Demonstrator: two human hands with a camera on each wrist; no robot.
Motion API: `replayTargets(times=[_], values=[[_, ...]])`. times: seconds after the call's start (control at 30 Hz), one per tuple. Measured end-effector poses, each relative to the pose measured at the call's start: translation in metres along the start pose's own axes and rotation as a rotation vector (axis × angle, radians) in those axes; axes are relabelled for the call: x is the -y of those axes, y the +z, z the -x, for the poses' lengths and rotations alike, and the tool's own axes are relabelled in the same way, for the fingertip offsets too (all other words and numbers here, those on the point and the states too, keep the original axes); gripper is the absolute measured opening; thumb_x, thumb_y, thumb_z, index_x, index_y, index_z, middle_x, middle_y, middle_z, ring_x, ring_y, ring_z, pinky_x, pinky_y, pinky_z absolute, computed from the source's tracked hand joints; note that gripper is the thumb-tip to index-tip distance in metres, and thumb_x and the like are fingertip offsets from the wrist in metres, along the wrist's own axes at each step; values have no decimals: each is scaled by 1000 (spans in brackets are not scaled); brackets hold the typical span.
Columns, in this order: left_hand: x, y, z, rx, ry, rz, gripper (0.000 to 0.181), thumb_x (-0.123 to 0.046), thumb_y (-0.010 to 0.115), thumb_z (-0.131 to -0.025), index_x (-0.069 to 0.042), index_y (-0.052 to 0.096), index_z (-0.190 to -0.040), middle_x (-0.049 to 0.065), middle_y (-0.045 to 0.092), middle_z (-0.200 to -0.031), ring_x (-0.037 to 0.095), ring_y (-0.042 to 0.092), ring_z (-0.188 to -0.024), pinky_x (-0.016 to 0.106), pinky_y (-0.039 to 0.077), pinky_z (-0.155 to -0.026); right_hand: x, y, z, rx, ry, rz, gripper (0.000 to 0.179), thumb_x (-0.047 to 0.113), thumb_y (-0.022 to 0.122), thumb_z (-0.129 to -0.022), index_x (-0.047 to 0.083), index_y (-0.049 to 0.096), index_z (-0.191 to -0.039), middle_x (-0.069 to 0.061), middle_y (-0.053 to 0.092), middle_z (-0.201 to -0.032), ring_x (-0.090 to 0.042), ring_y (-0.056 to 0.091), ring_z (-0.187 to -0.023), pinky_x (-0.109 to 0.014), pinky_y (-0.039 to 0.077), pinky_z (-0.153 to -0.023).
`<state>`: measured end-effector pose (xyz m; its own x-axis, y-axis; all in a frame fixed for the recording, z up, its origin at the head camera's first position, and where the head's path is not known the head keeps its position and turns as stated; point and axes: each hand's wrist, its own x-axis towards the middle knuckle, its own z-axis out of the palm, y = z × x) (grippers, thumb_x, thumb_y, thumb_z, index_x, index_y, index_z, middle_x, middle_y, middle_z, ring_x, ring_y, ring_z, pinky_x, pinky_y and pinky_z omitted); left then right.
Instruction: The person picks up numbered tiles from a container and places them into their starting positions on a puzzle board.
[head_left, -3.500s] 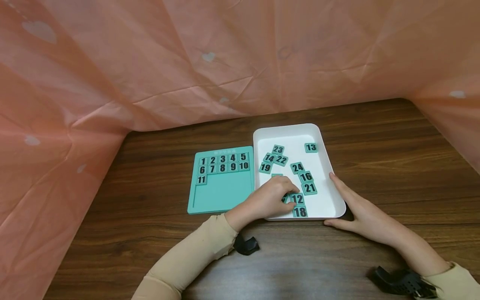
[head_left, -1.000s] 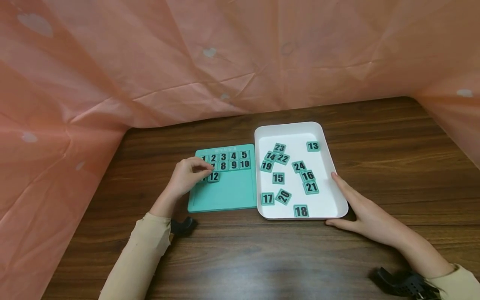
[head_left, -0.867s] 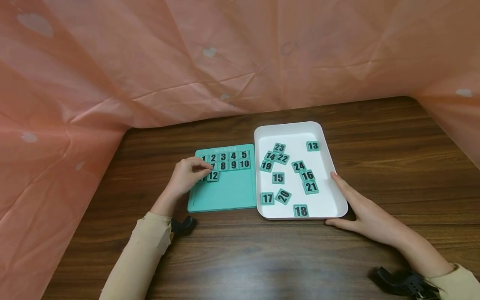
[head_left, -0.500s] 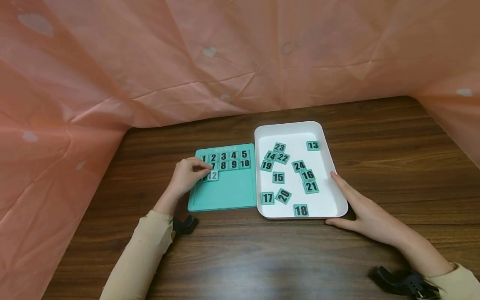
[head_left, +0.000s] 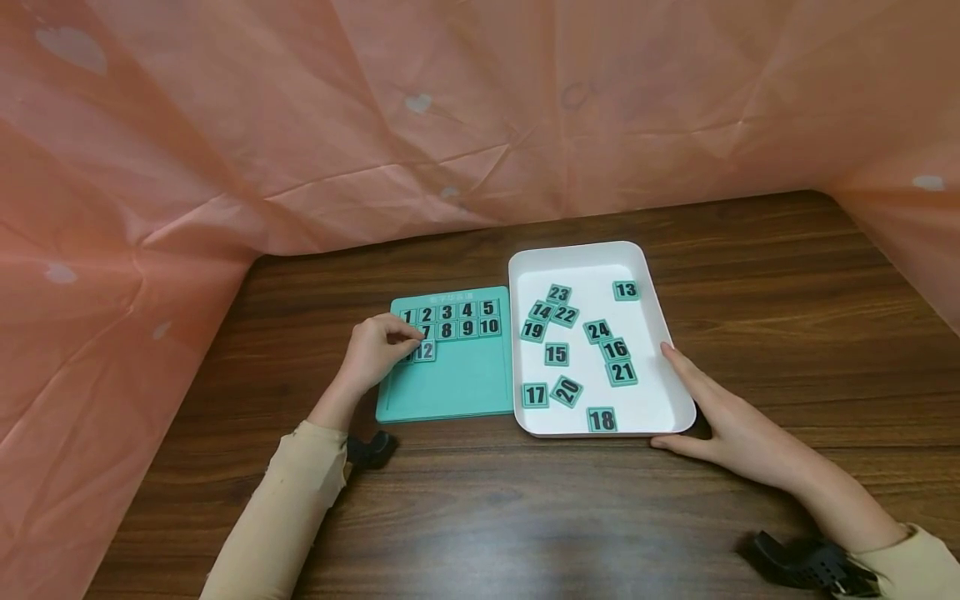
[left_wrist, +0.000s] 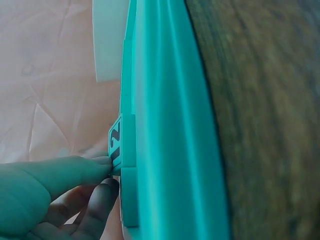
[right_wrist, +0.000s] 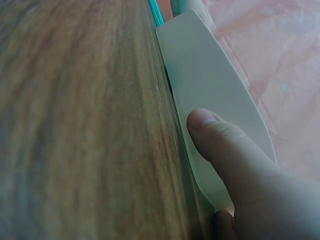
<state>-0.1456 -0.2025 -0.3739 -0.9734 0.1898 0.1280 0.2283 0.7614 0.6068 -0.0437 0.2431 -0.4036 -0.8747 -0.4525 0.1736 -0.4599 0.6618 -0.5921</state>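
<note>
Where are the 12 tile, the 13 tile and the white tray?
12 tile (head_left: 425, 352): head view, middle of its numbered face.
13 tile (head_left: 626, 290): head view, middle of its numbered face.
White tray (head_left: 652, 402): head view, bare floor, front right.

left hand (head_left: 375, 346) in a fingertip pinch, sleeved left forearm (head_left: 281, 508) behind its fingers (head_left: 403, 327), right hand (head_left: 723, 425) with thumb (head_left: 681, 447) spread from its straight forefinger (head_left: 681, 368), bare right wrist (head_left: 806, 479) behind both

Tile 12 (head_left: 424, 351), turquoise with a dark number, lies face up on the turquoise board (head_left: 450, 387), below the 7 (head_left: 429, 331). The white tray (head_left: 585, 265) just beside holds loose tiles (head_left: 557, 354).
</note>
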Motion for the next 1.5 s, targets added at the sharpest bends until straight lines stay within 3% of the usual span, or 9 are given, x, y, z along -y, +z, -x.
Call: replayTargets(times=[0.73, 1.23, 1.5], values=[[-5, 2, 4, -24, 38, -35, 8, -3, 72, -84, -2, 77, -91, 10, 66, -93, 22, 59, -83, 36, 51, -70, 0, 0, 0, -6, -8, 1, 108, 34, 81, -77, 18, 8, -155, -21, 22, -153, -35, 33, -132, -1, 14, -94], [-4, 4, 2, -10, 8, -10, 7, -4, 71, -85, -2, 76, -90, 9, 63, -91, 20, 57, -78, 33, 50, -67, -1, 0, 0, -1, 1, 5, 108, 35, 80, -77, 18, 7, -155, -21, 21, -154, -36, 34, -132, -1, 14, -94], [-17, 3, -5, -16, 64, -8, 8, -7, 70, -86, -2, 75, -90, 8, 64, -90, 20, 56, -80, 33, 49, -68, 0, 0, 0, -3, 3, 7, 107, 36, 80, -78, 19, 7, -155, -20, 22, -154, -36, 33, -132, -2, 14, -94]])
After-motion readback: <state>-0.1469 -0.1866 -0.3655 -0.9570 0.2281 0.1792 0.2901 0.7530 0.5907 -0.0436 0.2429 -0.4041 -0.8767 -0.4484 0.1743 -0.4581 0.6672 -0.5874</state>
